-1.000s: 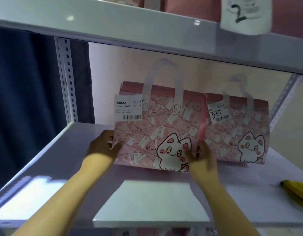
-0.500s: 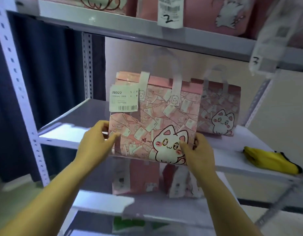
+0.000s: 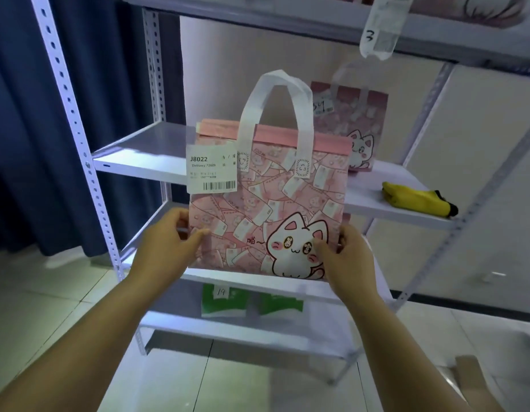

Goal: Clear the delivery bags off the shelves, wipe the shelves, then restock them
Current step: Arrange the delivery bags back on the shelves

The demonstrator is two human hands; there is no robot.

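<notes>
Head view, landmark: the middle shelf (image 3: 132, 156) of the white metal rack is serving as the reference for every place below.
Head view, task's thing: the pink cat bag (image 3: 266, 215) is hanging upright in the air in front of the middle shelf, out past its front edge and touching no board.
Head view, left hand: the left hand (image 3: 168, 248) is pinching the bag's lower left edge, thumb lying on the printed face and the other fingers wrapping behind.
Head view, right hand: the right hand (image 3: 350, 257) is gripping the lower right corner the same way, thumb pressing beside the cat drawing.
Head view, key relation: the bag is sitting between the two hands, its wide face turned to the camera and its white handle (image 3: 275, 114) standing straight up; both hands are sharing the load evenly, neither one nearer, so I judge the coming move to be carrying it away from the middle shelf.
Head view, writing on the bag: the white label (image 3: 211, 168) is reading "J8022" and "Delivery 72609" above a barcode; the smaller lines are too fine to read.
Head view, waiting to be cleared: a second pink bag (image 3: 359, 129) is standing at the back of the middle shelf, its slip seeming to read "34".
Head view, other things: a yellow item (image 3: 415, 199) is lying at the right end of the middle shelf; a hanging tag (image 3: 376, 34) marked "3" is dangling above it; green bags (image 3: 223, 301), one marked "19", are standing two levels below.
</notes>
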